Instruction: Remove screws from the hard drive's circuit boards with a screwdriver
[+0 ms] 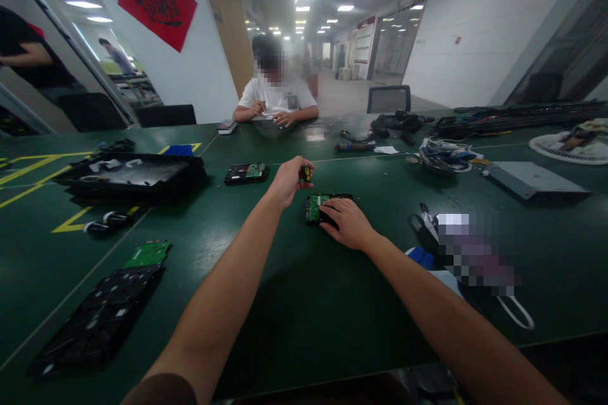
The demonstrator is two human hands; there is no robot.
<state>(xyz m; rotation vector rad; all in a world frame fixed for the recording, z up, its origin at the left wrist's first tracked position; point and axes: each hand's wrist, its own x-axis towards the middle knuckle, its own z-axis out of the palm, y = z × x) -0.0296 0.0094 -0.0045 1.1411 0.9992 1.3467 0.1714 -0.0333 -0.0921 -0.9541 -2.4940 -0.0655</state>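
Observation:
A hard drive (pixel 315 207) with a green circuit board lies on the green table in front of me. My left hand (pixel 292 181) is closed around a screwdriver (pixel 306 173) with a yellow and black handle, held upright above the drive's left end. The handle and fingers mostly conceal the shaft, and I cannot tell whether its tip touches a screw. My right hand (pixel 349 220) grips the drive from the right, fingers on its top and thumb by its near edge, covering much of it.
Another hard drive (pixel 246 172) lies farther left, near a black tray (pixel 137 171). Several black drives (pixel 102 313) and a green board (pixel 149 254) sit at left. Rightward are a cable bundle (pixel 444 155) and grey metal box (pixel 536 180). A person (pixel 278 98) sits opposite.

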